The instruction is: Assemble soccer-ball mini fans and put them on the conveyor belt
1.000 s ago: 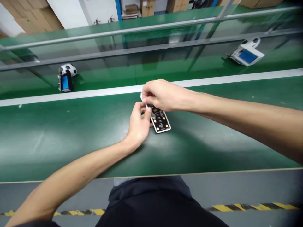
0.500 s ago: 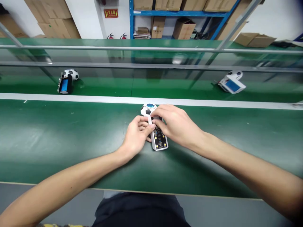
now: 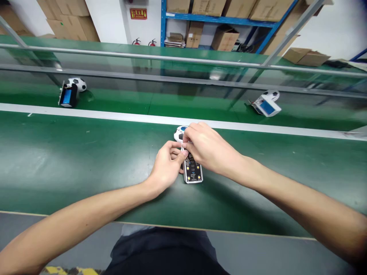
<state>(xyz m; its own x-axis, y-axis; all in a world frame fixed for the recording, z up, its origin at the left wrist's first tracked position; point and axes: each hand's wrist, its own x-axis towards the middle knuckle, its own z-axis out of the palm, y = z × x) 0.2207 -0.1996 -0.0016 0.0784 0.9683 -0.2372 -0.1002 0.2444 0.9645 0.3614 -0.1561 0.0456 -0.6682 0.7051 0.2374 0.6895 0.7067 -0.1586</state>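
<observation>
In front of me on the green bench lies a white device with a football-patterned round head [image 3: 179, 134] and a black circuit board [image 3: 193, 168] in its body, bearing small yellow squares. My left hand [image 3: 166, 168] grips its left edge, thumb on top, fingers curled at the side. From the right, my right hand [image 3: 210, 149] reaches over the device and pinches a small white piece [image 3: 182, 146] beside the left fingertips. Both hands are closed. The right hand hides the upper part of the board and some of the head.
Beyond a white strip [image 3: 120, 117] lie two similar football-headed devices, a black-bodied one [image 3: 69, 94] at left and a white-bodied one [image 3: 268, 106] at right. Metal rails [image 3: 143, 55] cross behind them. Cardboard boxes [image 3: 225, 38] fill a blue shelf in the background.
The view has shifted and tilted slightly. My right hand has moved a little further over the device's head, its fingers closer around the small white piece. The left hand keeps its grip.
</observation>
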